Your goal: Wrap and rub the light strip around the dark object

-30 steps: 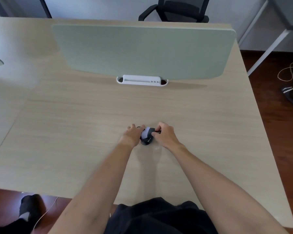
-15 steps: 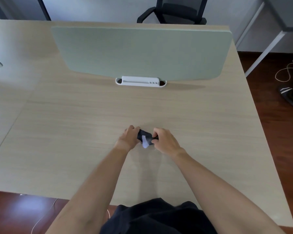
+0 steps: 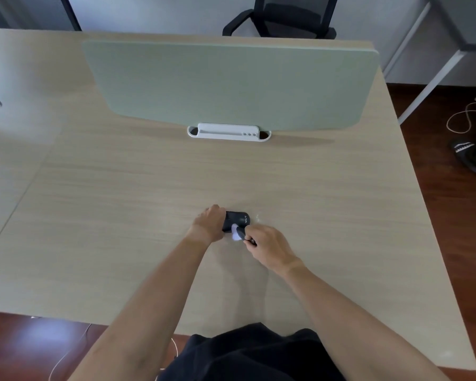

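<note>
The left hand point(image 3: 209, 224) grips a small dark rounded plastic device point(image 3: 236, 220) on the pale wooden desk point(image 3: 121, 215). The right hand point(image 3: 268, 247) pinches a dark piece beside its pale patch point(image 3: 235, 233). It looks partly opened, not yet finished.

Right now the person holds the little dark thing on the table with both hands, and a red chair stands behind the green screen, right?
Not quite: the chair is black, not red, as the head view shows. The rest holds: left hand and right hand both hold the small dark object on the table, and the chair stands behind the green screen.
</note>
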